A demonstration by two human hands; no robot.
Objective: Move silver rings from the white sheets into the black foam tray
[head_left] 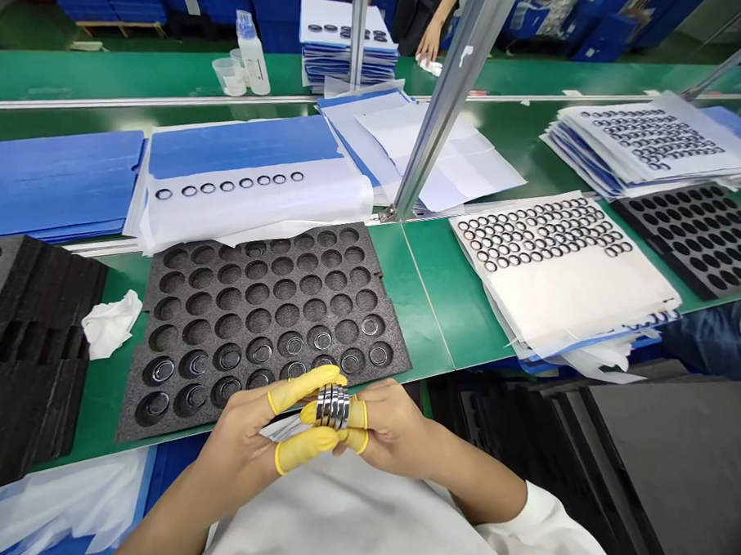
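Between my two hands, close to my body, is a short stack of shiny metal rings [333,407] held on edge. My left hand [271,429], in yellow finger cots, pinches the stack from the left with thumb and fingers. From the right, my right hand [382,421] grips the same rings, also with yellow cots on its fingertips. Just beyond them lies a dark grey foam tray [271,310] with rows of round pockets. Rings sit in many pockets of its two nearest rows and a few others; my hands hide part of its front edge.
Stacked black foam trays [28,377] and a crumpled white tissue [111,323] are at left. Behind the tray, a white sheet [257,203] bears a row of rings. A metal post [439,109] rises mid-bench. Ring-covered sheets [554,294] lie right. Across the bench, another person's hand [430,43] holds a cloth.
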